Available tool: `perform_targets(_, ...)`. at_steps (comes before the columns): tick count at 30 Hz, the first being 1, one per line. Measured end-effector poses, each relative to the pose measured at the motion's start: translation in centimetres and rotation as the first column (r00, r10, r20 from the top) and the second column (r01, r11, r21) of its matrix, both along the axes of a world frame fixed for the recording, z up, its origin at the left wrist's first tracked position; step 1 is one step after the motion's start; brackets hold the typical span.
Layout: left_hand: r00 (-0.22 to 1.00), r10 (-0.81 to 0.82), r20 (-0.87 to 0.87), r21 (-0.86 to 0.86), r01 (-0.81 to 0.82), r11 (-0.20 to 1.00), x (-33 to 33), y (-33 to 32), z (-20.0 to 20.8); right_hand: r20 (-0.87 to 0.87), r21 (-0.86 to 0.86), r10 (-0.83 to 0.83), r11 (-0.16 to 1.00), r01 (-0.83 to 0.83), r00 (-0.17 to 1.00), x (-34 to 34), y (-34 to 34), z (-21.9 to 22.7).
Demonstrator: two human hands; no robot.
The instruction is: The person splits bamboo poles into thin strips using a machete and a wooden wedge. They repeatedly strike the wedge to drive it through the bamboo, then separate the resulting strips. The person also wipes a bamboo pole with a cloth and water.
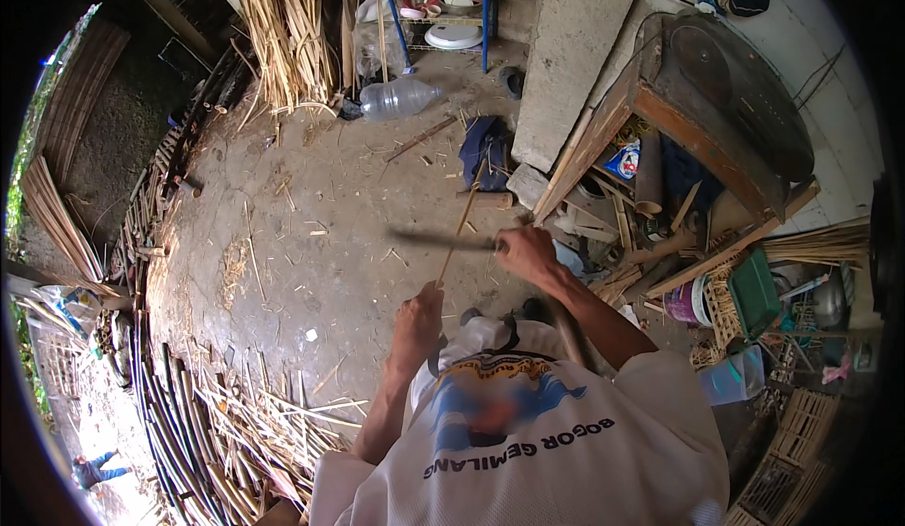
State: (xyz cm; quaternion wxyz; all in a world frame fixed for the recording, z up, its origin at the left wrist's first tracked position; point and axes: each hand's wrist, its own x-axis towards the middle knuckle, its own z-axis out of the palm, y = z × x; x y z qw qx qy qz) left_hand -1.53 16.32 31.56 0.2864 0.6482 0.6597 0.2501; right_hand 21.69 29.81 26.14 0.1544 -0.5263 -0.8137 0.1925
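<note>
Knife [429, 239] crosses a slender strip [470, 199] over a littered floor [330, 290]

Nearest the camera is the person's printed white shirt [566, 413]. Just beyond it, the left hand [416, 328] has its grip clamped on the lower part of the strip, whose near end is hidden inside the fist. The strip, light brown, slants up and slightly to the right. A little farther out on the right, the right hand [526, 254] has its grip clamped on the knife, fingers curled together. The long dark blade points left and crosses the strip above the left fist; it is somewhat blurred, and I cannot tell whether its edge touches.

To the left of the shirt, a heap of split sticks [245, 432] lies on the floor. On the right are a translucent bluish tub [733, 375] and a green container [754, 292].

Past the hands, the strip's far tip overlaps a dark blue cloth [485, 139] on the floor; contact is unclear. Off to the right, a large, dark wooden cabinet [660, 116] stands tilted in the view, with scraps under and around it.

Farther away, a clear plastic bottle [401, 99] lies on its side, near a tall bundle of pale strips [287, 36]. Behind the bottle stands a blue-posted rack [485, 17] carrying dishes. At the bright lower-left edge, another person [99, 469] in blue shows small.
</note>
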Motion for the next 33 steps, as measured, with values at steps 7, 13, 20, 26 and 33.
perform_targets(7,0.996,0.089,-0.025,0.000,-0.089,0.996,-2.1,-1.3,1.3,-0.163,-0.509,-0.732,0.636,0.580,0.661,5.0,6.8,-5.5)
perform_targets(13,0.831,0.324,0.451,-0.223,-0.247,0.943,-4.9,-0.4,-0.9,-0.422,-0.581,-0.678,0.712,0.394,0.603,1.7,2.1,-5.0)
perform_targets(20,0.884,0.281,0.374,-0.137,-0.247,0.959,-6.2,0.9,-4.4,-0.216,-0.192,-0.194,0.969,0.153,0.957,-6.2,-1.6,-1.9)
perform_targets(26,0.966,0.218,0.142,0.070,-0.230,0.971,-5.3,0.4,-5.1,0.140,-0.277,0.108,0.959,-0.066,0.984,-10.5,-3.2,3.0)
perform_targets(33,0.920,0.233,0.316,-0.219,-0.168,0.961,-7.4,-3.4,-3.0,0.027,-0.268,-0.340,0.904,0.335,0.940,-0.1,5.4,-2.6)
